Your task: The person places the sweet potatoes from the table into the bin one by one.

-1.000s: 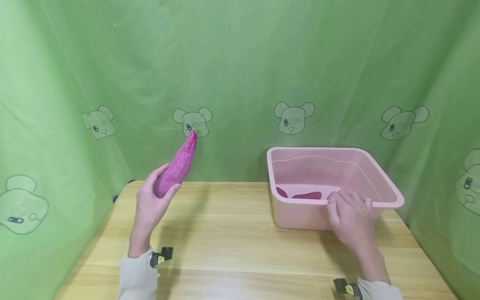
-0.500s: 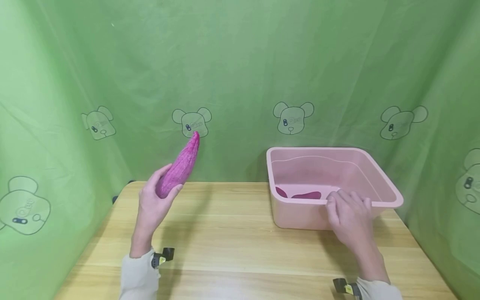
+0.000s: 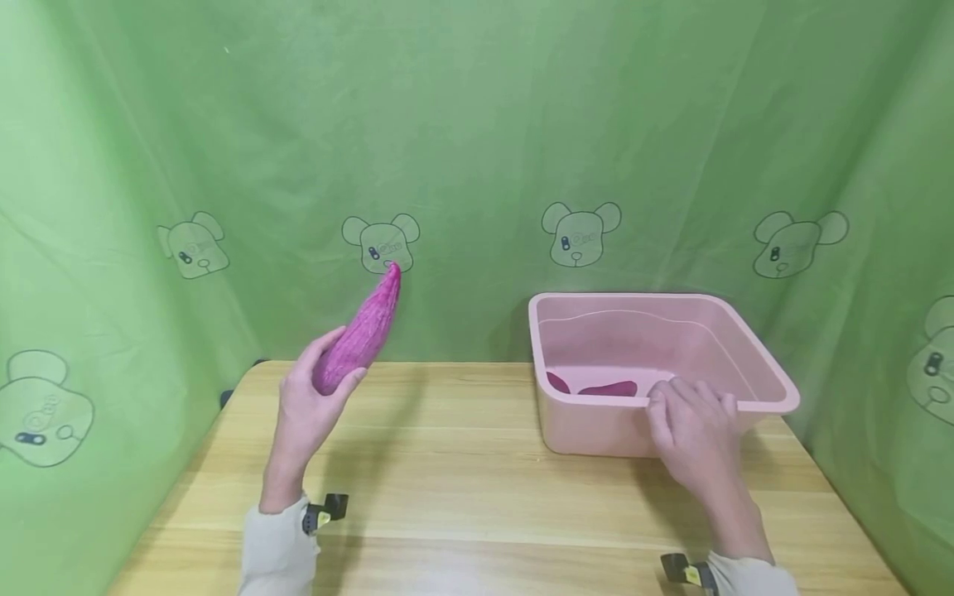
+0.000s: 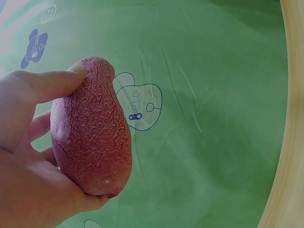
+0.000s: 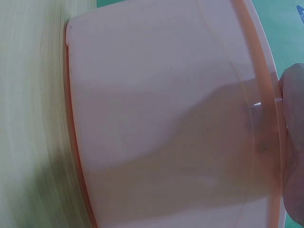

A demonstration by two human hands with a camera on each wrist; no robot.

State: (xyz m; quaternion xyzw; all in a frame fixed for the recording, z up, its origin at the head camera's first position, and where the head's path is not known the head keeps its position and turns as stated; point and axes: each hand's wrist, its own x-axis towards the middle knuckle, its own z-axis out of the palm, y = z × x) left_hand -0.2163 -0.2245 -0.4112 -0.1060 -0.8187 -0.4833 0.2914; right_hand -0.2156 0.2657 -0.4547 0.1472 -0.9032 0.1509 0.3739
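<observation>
My left hand [image 3: 307, 414] holds a purple sweet potato [image 3: 361, 339] above the table's left part, its pointed end up and leaning right. Seen in the left wrist view, the sweet potato [image 4: 92, 133] has wrinkled skin, with my thumb across its upper part and fingers behind and below. A pink plastic basin [image 3: 596, 426] stands at the table's right. Over its near rim curl the fingers of my right hand [image 3: 696, 430]; the fingertips are hidden inside. Two purple pieces, one longish [image 3: 609, 388] and one [image 3: 557, 382] mostly covered by the rim, lie in the basin.
The wooden table [image 3: 462, 488] runs up to a green curtain [image 3: 462, 149] with printed bear heads at the back, and more curtain hangs on both sides. In the right wrist view, the basin's outer wall [image 5: 142, 118] fills most of the picture.
My left hand has drifted slightly to the right with the sweet potato in it. The right hand stays on the basin's rim.
</observation>
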